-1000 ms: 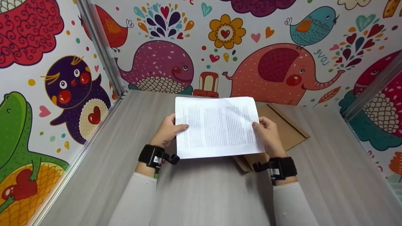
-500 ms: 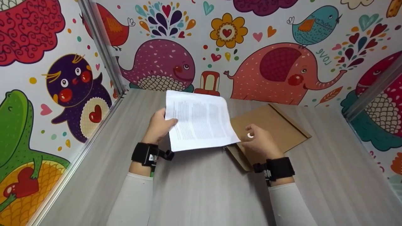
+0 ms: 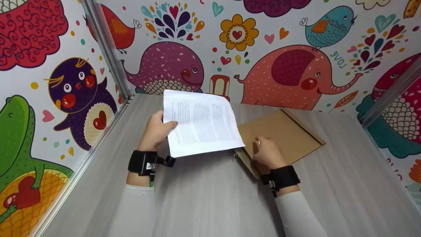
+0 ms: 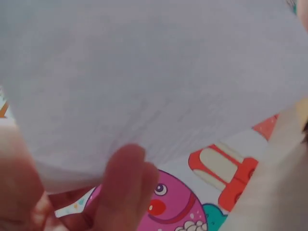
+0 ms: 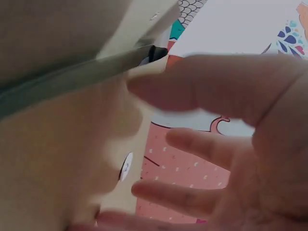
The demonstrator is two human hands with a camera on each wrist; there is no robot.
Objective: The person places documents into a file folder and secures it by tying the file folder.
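In the head view my left hand (image 3: 157, 130) pinches the left edge of a printed sheet of paper (image 3: 202, 120), thumb on the front. The left wrist view has its fingers behind the paper (image 4: 154, 82). The sheet is raised above the table, its right side bowed and its lower right corner near the envelope. My right hand (image 3: 269, 153) is over the near-left part of a brown paper envelope (image 3: 286, 133). In the right wrist view its thumb and fingers are apart and loosely extended beside the envelope (image 5: 53, 168). A white disc (image 5: 126, 166) is on the envelope.
The envelope lies at an angle on the grey wood-grain table (image 3: 204, 197). A small dark thing (image 3: 234, 154), kind unclear, shows by its near-left flap. Walls with cartoon prints (image 3: 171, 69) enclose the back and sides, with metal posts (image 3: 108, 49) at the corners.
My right hand has let go of the paper's right edge and moved down to the envelope. My left hand has carried the paper left and slightly up.
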